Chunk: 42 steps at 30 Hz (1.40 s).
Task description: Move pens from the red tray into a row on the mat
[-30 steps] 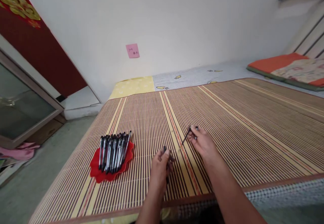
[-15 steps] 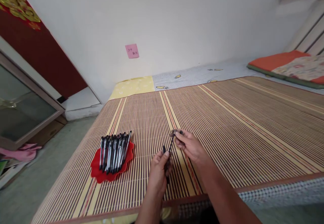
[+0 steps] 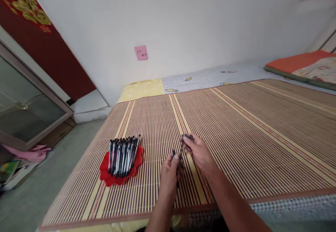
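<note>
Thin dark rod [image 3: 181, 150]: your right hand [image 3: 198, 152] pinches its top; your left hand [image 3: 168, 170] pinches a black piece [image 3: 173, 152].

The pens [image 3: 124, 157] look of clear and black plastic, quite glossy, and the red dish [image 3: 104, 173] seems smooth. The mat [image 3: 157, 120] looks of thin wooden strips, ribbed; the pink note [image 3: 141, 53] is matt paper.

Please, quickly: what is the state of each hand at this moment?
Left hand: closed, holding a black pen part.
Right hand: closed, pinching a thin dark stick and a small black piece.
</note>
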Motion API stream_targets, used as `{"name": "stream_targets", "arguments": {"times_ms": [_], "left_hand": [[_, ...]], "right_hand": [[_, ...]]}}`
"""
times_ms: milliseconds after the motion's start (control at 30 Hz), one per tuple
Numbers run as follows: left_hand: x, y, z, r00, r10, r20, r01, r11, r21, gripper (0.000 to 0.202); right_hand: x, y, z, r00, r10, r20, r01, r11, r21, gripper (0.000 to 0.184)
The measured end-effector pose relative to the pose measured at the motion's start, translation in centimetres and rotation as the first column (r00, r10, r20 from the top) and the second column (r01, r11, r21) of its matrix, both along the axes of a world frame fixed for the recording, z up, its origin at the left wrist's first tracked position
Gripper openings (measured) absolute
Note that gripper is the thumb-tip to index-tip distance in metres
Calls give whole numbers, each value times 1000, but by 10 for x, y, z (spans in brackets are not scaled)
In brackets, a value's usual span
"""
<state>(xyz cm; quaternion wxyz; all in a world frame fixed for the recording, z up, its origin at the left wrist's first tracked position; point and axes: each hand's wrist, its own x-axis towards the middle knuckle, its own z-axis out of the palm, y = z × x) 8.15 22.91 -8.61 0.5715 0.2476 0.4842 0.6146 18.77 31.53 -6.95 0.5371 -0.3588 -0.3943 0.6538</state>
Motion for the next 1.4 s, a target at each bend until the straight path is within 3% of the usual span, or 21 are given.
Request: {"name": "stream_targets", "arguments": {"times_ms": [100, 433, 600, 767, 933, 1067, 1300, 1400], "left_hand": [[-3, 2, -2, 996, 90, -30, -89, 996, 27, 44], [-14, 7, -7, 957, 144, -250, -139, 990, 38, 33], [-15, 5, -4, 868, 169, -467, -136, 985, 103, 24], [-13, 11, -3, 802, 156, -577, -142, 987, 70, 27], [-10, 27, -7, 719, 128, -683, -95, 992, 86, 18], [-7, 37, -9, 643, 96, -760, -57, 995, 77, 23], [-1, 34, -12, 564, 40, -825, 11, 998, 56, 31], [-1, 32, -15, 527, 9, -850, 62, 997, 50, 24]], "right_hand": [[-4, 0, -4, 996, -68, 49, 68, 998, 0, 33], [-10, 0, -18, 966, 36, 257, -47, 998, 38, 29], [-1, 7, -22, 934, 3, 358, -28, 997, 65, 27], [12, 13, -23, 869, -57, 492, 12, 995, 94, 26], [12, 18, -24, 771, -167, 614, 52, 978, 201, 17], [9, 25, -29, 728, -231, 646, 51, 957, 284, 14], [6, 35, -39, 567, -277, 776, -14, 938, 345, 11], [5, 35, -40, 592, -257, 764, -19, 943, 332, 11]]}}
